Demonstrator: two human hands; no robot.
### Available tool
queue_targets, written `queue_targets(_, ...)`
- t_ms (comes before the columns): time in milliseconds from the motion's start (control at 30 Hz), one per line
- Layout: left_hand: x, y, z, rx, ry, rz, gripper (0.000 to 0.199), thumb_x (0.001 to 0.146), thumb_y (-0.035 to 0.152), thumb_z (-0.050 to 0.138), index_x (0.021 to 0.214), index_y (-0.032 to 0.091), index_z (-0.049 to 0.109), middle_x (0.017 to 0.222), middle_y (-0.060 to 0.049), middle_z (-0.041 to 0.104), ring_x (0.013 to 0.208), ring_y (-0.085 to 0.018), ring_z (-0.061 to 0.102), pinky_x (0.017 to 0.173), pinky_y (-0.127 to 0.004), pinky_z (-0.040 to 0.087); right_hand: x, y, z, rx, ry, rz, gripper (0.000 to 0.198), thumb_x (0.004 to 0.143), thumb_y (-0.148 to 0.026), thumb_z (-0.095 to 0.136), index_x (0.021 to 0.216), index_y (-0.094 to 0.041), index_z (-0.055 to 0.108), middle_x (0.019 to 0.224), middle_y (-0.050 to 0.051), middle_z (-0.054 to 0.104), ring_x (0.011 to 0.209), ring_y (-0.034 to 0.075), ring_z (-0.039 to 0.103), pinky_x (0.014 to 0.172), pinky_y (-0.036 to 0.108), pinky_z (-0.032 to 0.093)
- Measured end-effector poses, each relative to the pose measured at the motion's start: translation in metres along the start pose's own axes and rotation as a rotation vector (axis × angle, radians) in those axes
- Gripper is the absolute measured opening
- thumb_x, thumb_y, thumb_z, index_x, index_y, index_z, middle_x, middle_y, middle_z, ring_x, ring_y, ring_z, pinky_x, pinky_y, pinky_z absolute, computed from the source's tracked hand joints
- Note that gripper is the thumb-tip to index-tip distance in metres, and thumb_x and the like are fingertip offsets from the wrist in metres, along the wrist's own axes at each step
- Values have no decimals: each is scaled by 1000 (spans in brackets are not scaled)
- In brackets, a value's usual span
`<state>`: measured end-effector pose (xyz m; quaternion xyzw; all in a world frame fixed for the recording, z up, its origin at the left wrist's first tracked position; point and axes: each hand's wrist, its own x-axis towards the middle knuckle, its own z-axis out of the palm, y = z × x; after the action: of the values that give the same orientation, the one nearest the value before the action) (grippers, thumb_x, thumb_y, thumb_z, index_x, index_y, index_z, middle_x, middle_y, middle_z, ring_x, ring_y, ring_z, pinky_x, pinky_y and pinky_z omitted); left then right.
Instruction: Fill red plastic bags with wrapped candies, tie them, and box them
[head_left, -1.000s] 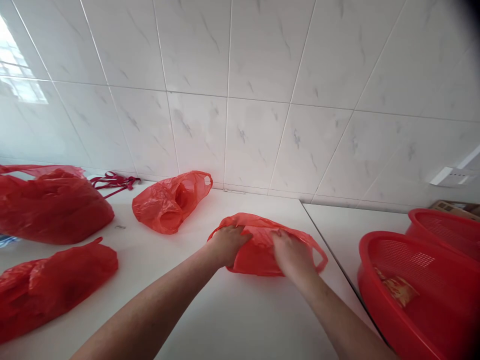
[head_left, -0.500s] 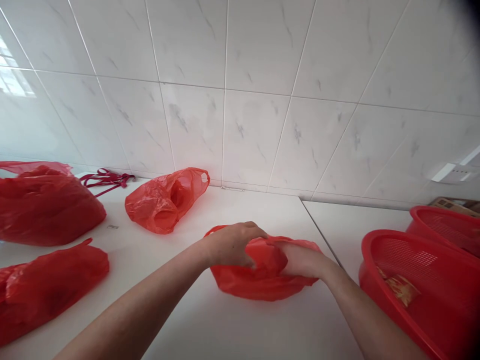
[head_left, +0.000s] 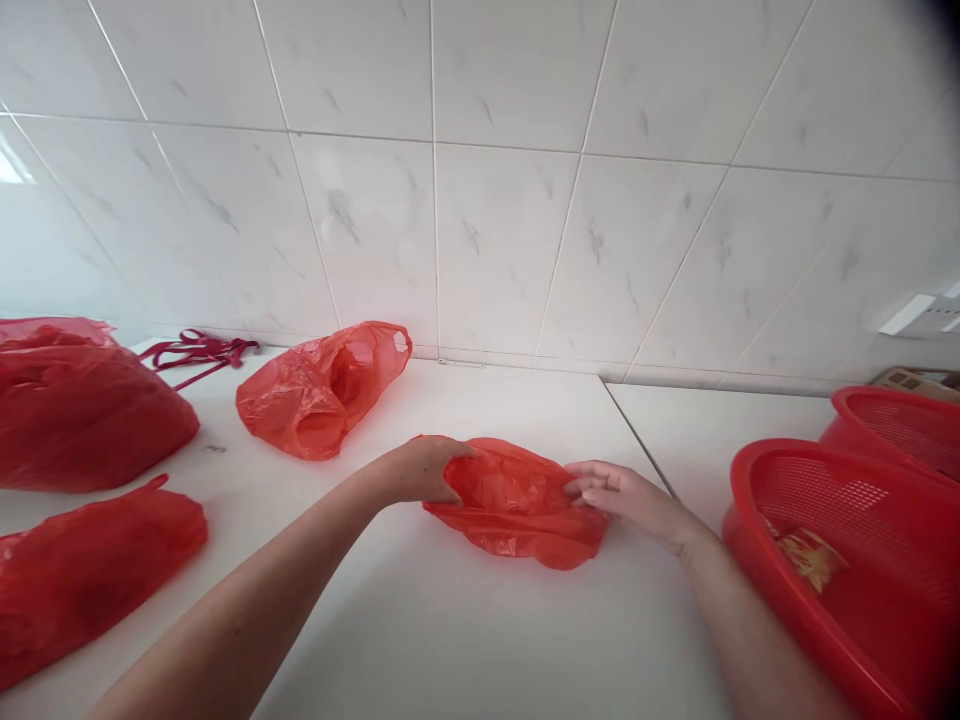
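Observation:
A thin red plastic bag (head_left: 517,490) lies on the white tabletop in front of me, its mouth spread wide and facing up. My left hand (head_left: 427,470) grips the bag's left edge, thumb curled near the mouth; some fingertips are hidden by the film. At the right edge, my right hand (head_left: 619,497) has its fingers stretched out and slightly apart, touching or just beside the plastic. No separate item shows clearly inside the bag.
Another crumpled red bag (head_left: 322,390) lies behind. Two fuller red bags (head_left: 82,410) are on the left, near dark red straps (head_left: 199,348). Red perforated baskets (head_left: 780,460) stand at right, the nearer holding a yellowish packet (head_left: 814,560). A tiled wall (head_left: 510,250) rises behind.
My right hand has come out of the bag and moved to its right edge. My left hand has shifted slightly left, and the bag's mouth is wider and flatter.

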<state>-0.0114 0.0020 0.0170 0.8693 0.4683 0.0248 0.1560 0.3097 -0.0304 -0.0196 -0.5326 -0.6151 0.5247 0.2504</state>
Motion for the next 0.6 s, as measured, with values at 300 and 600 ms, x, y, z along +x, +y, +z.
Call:
queue_targets(300,-10,43,-1,54,214,302,26,88,17,40,97,23,63,91,-3,65,88,-17,58,72,-27,45,-20,-47,83,-655,413,-338,14,80,-31,60,92,-25,62,91,1,62,78,17,59,66,30,48)
queue_targets(600,25,22,18,91,-63,74,54,70,44,69,122,34,58,125,-8,57,121,-33,43,94,-45,41,-44,-11,88,-638,0,-257,21,75,-19,60,93,-28,68,135,2,44,118,26,49,89,38,48)
